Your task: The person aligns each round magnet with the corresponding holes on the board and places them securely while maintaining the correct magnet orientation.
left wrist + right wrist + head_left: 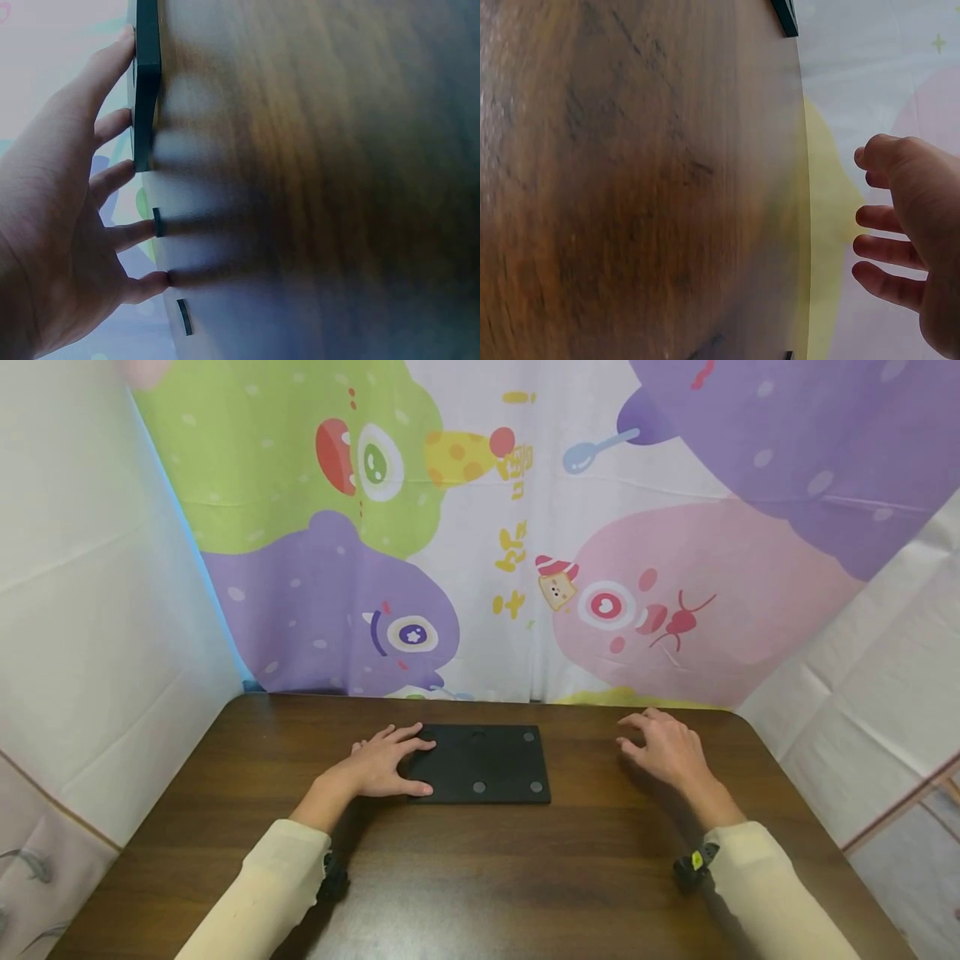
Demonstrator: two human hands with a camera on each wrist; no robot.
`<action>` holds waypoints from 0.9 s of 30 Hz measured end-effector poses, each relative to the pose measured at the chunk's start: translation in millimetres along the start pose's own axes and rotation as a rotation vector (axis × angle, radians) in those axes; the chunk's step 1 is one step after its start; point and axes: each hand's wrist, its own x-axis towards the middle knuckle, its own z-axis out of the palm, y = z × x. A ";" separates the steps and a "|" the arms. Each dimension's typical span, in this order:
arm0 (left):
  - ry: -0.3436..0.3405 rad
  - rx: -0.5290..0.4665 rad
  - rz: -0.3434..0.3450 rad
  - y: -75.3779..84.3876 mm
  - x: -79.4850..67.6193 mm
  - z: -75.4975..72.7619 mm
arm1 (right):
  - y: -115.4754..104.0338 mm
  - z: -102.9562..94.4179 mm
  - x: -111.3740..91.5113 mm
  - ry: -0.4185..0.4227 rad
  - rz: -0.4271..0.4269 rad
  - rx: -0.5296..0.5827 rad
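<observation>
One left hand spread wide, gripping nothing, in head view — fingertips on black panel to its right, right hand loosely curved, empty, left wrist view — thumb, two fingers touching panel, right wrist view, panel corner left of hand.

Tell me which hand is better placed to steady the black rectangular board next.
Left, I'd judge: the left hand is spread at the left end of the black rectangular board, seemingly touching it. The right hand is apart from it, holding nothing.
</observation>
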 end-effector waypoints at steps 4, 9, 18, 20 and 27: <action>0.001 -0.001 0.001 1.0 -0.7 -1.0 | 4.1 -1.7 -0.4 0.006 0.016 -0.002; 0.004 -0.001 0.002 0.4 -0.4 -0.5 | 9.1 -2.8 -0.5 0.002 0.035 -0.017; 0.002 -0.005 0.000 -0.2 -0.5 0.0 | 19.8 -2.5 -2.1 -0.026 0.093 -0.016; 0.001 -0.006 0.000 -0.4 -0.5 0.0 | 22.2 -3.0 -2.2 -0.027 0.104 -0.013; -0.004 -0.009 0.001 -0.6 0.1 0.0 | 29.8 -4.6 -3.6 -0.006 0.150 -0.009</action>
